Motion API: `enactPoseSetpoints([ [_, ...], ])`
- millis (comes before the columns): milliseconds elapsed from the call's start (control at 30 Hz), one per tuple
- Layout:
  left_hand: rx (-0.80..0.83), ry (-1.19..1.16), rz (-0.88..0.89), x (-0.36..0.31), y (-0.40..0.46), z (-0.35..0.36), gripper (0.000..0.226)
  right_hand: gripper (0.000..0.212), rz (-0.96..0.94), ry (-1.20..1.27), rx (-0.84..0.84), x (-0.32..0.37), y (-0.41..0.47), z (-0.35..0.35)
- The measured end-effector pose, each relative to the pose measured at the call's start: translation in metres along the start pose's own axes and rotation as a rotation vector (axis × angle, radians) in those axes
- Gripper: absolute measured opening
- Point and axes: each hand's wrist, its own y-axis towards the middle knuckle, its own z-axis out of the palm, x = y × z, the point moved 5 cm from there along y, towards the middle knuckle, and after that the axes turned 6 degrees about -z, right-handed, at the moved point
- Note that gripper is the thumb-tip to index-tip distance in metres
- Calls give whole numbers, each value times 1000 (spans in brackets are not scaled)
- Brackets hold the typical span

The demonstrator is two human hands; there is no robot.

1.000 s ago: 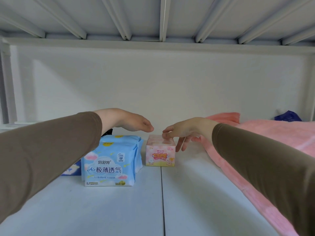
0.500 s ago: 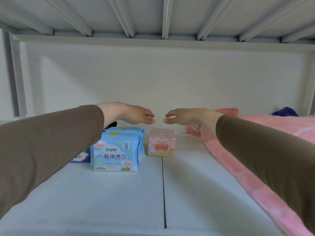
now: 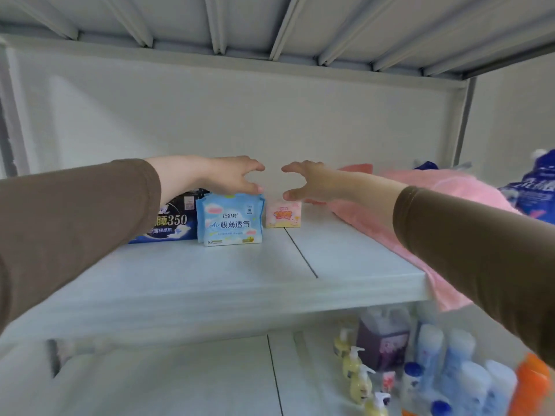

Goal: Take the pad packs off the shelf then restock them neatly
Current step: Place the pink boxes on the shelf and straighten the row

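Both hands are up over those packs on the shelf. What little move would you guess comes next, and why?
Probably lower both hands and close them on a pack each. The left hand hovers with spread fingers just above the light blue pack, and the right hand hangs the same way over the small pink pack. Neither holds anything, and both packs stand at the back of the shelf.

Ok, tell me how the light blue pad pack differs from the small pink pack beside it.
The light blue pad pack is larger and soft-sided; the small pink pack is squat and boxy. The blue one stands nearer the shelf's front, the pink one further back. Both stand upright on the shelf, apart.
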Motion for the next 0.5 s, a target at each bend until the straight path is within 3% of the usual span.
enactPoseSetpoints([
  [300,-26,65,156,-27,-128,18,64,80,6,-53,47,78,-128,8],
  [500,10,114,150,-45,-218,47,72,83,-41,-40,116,108,-222,27],
])
